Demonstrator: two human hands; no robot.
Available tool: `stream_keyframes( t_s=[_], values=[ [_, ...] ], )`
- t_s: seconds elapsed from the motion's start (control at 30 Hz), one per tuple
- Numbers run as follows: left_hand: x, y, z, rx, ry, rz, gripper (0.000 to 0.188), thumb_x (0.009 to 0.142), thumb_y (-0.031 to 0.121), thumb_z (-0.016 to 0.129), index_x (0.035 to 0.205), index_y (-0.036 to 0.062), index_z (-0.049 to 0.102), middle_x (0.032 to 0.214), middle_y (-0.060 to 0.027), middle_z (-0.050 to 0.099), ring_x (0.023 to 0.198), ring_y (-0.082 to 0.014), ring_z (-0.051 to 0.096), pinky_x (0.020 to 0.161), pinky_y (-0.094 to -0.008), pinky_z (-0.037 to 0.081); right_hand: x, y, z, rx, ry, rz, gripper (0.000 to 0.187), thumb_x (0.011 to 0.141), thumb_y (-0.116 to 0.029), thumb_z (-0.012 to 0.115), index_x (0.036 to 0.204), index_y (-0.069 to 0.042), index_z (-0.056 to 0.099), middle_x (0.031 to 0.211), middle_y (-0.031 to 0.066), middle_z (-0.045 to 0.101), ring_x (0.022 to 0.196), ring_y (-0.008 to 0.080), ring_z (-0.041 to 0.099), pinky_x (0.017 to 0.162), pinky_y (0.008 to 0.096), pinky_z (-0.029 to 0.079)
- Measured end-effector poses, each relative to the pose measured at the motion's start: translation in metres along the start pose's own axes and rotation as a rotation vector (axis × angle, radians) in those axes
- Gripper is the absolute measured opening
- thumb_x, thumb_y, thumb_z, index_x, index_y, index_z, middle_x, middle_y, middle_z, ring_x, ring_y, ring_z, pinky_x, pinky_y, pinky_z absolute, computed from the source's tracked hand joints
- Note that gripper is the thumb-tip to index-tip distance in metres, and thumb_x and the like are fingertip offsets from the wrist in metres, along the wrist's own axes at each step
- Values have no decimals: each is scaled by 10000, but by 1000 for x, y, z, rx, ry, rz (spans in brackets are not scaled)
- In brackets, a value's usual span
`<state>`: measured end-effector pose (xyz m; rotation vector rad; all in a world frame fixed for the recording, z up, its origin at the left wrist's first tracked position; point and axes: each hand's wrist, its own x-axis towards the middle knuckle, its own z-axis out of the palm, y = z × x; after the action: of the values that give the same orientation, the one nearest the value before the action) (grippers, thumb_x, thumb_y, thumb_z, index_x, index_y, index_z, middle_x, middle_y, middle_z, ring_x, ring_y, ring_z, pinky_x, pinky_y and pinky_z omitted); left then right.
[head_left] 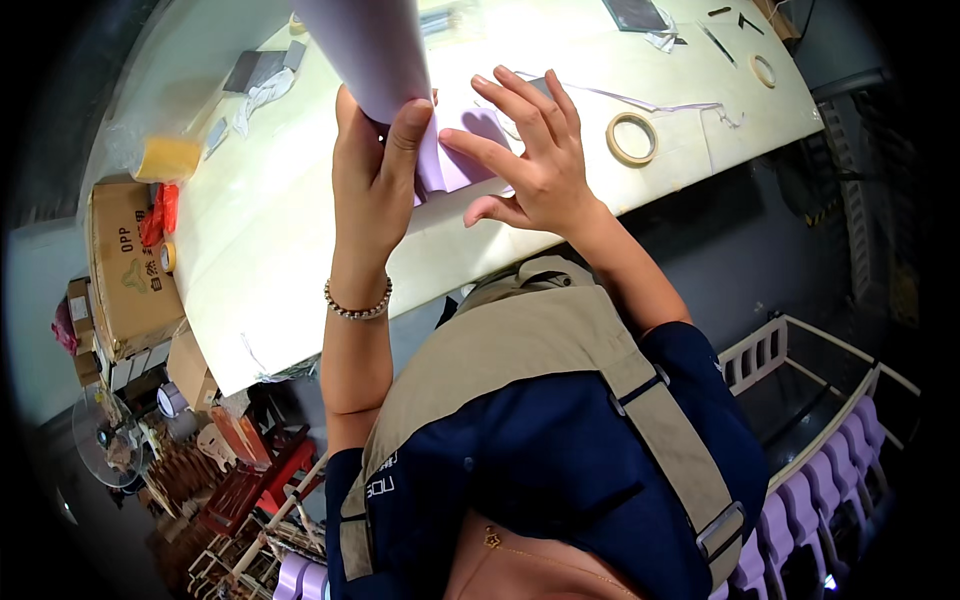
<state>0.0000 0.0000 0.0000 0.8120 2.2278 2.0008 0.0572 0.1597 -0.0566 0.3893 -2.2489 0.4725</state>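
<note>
A smooth lilac curved piece (375, 55) rises from the table toward the top edge, its exact kind unclear. My left hand (365, 185) grips its near end, thumb over the front and the other fingers mostly hidden behind. Beside it my right hand (545, 165) is open, fingers spread, the index fingertip at or very near the lilac lower part (465, 165). I cannot tell whether it touches. A thin white strip (640, 102) lies beyond my right hand, and a roll of tape (611, 140) lies to its right.
The pale table (270, 290) holds another tape roll (763, 70), a grey block (262, 72) and a crumpled white cloth (268, 92). A cardboard box (130, 270) stands at the left. Several lilac curved parts (800, 510) hang on a rack at lower right.
</note>
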Motion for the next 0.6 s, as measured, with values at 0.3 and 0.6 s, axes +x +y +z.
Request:
stream_keyframes(
  t_s=[0.3, 0.6],
  values=[
    [2, 1, 6, 100, -4, 9, 301, 933, 264, 511, 1070, 0, 467, 936, -112, 585, 870, -169, 564, 762, -281, 453, -12, 7, -7, -48, -12, 27, 623, 773, -716, 381, 1062, -232, 645, 1243, 93, 509, 1198, 283, 443, 1054, 480, 215],
    [1, -6, -5, 26, 20, 42, 343, 945, 287, 474, 1116, -8, 441, 997, -173, 605, 951, -231, 607, 830, -329, 482, -42, 13, 0, 41, -25, 169, 622, 791, -675, 420, 1112, -183, 624, 1242, 124, 493, 1195, 320, 433, 1015, 507, 265]
  ],
)
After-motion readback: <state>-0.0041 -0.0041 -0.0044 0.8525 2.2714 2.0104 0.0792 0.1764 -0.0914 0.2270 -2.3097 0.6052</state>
